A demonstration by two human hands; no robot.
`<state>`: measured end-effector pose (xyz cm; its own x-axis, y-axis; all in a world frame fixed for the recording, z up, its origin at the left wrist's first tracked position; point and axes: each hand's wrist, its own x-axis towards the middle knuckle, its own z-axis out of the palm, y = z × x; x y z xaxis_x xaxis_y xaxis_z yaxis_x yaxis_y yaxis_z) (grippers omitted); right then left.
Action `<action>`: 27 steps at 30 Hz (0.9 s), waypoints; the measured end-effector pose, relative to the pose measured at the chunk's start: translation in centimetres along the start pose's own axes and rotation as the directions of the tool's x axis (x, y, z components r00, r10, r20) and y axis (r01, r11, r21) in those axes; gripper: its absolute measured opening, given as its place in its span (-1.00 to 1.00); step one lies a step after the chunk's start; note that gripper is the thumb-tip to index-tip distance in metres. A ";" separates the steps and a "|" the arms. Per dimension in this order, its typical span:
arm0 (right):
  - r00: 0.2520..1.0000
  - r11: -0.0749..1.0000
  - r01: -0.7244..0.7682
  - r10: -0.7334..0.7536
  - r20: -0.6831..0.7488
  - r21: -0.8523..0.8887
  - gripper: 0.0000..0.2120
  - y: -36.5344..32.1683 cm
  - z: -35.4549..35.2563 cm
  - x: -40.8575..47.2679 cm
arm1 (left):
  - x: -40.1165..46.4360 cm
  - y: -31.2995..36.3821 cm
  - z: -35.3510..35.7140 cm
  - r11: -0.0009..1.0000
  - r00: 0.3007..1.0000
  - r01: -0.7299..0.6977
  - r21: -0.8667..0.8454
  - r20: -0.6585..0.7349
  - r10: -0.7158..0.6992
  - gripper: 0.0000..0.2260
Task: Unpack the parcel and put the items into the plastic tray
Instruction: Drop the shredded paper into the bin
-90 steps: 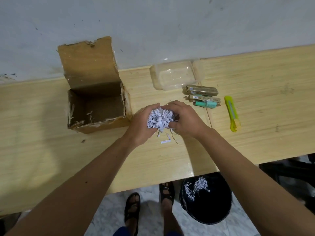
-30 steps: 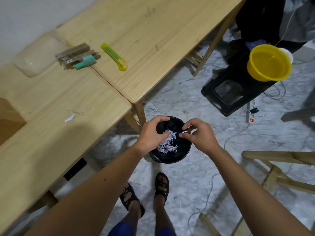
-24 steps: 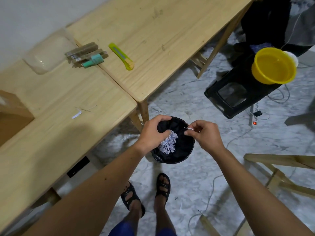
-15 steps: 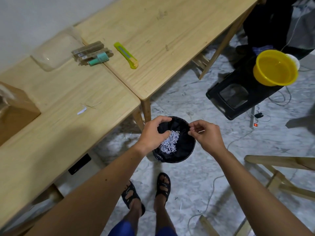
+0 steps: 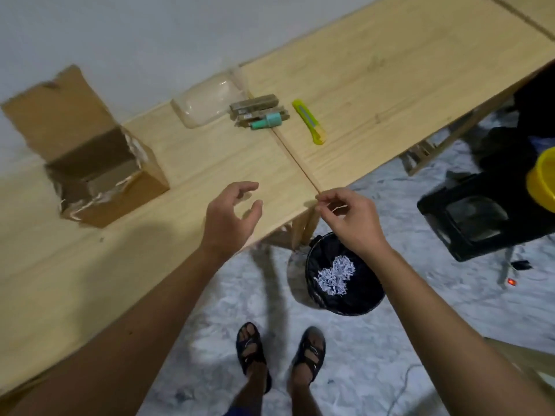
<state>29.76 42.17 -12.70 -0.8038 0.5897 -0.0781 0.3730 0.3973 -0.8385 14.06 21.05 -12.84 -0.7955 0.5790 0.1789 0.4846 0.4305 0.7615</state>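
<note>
We see the parcel (image 5: 90,157), an open cardboard box with torn, tape-frayed edges, standing at the left of the frame on the wooden table (image 5: 186,163), its one flap raised toward the wall (image 5: 120,34). Its inside looks dark, and we cannot tell whether anything lies in it. The clear plastic tray (image 5: 207,103) sits at upper centre against the wall, well apart from the box. Just to the right of the tray, touching or nearly touching its edge, lies a small stack of flat brownish packets (image 5: 255,108) with a teal cylindrical item (image 5: 267,121) at the lower side of the stack. To the right of these, a yellow-green utility knife (image 5: 309,121) lies on a second tabletop (image 5: 390,70) that joins the first along a seam.

At centre frame our left hand (image 5: 231,214) hovers over the near edge of the table, fingers loosely curved and spread, holding nothing. Our right hand (image 5: 348,217) is just beyond the table corner, thumb and forefinger pinched together on what looks like a thin pale strip (image 5: 338,208); it is too fine and blurred for us to be sure what it is.

Below the right hand a black bin (image 5: 345,283) stands on the marbled floor (image 5: 390,355), a clump of white shredded paper (image 5: 336,277) inside. Two feet in dark sandals (image 5: 279,352) show at bottom centre. At the right edge are a black crate-like object (image 5: 480,217) and part of a yellow bowl (image 5: 543,181)
</note>
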 end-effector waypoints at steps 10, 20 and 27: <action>0.919 0.955 0.273 -0.223 0.325 -0.117 -0.41 -6.2 12.1 6.5 | -1.6 -10.7 -6.6 0.964 0.987 0.107 0.244 0.091 -0.133 -0.53; 0.805 0.808 0.552 -0.451 0.385 -0.208 -0.82 -6.5 14.8 6.6 | -1.8 -10.4 -5.3 0.911 0.996 0.030 0.411 0.061 -0.061 -0.55; 0.867 0.868 0.444 -0.352 0.354 -0.224 -0.86 -3.6 10.1 4.2 | -1.8 -9.8 -5.2 0.911 0.996 0.050 0.408 0.052 -0.078 -0.54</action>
<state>20.36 36.05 -15.44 -0.9918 0.1227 0.0367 0.0708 0.7637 -0.6417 8.82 12.23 -17.37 -0.8108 0.5790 0.0860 0.5504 0.7041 0.4486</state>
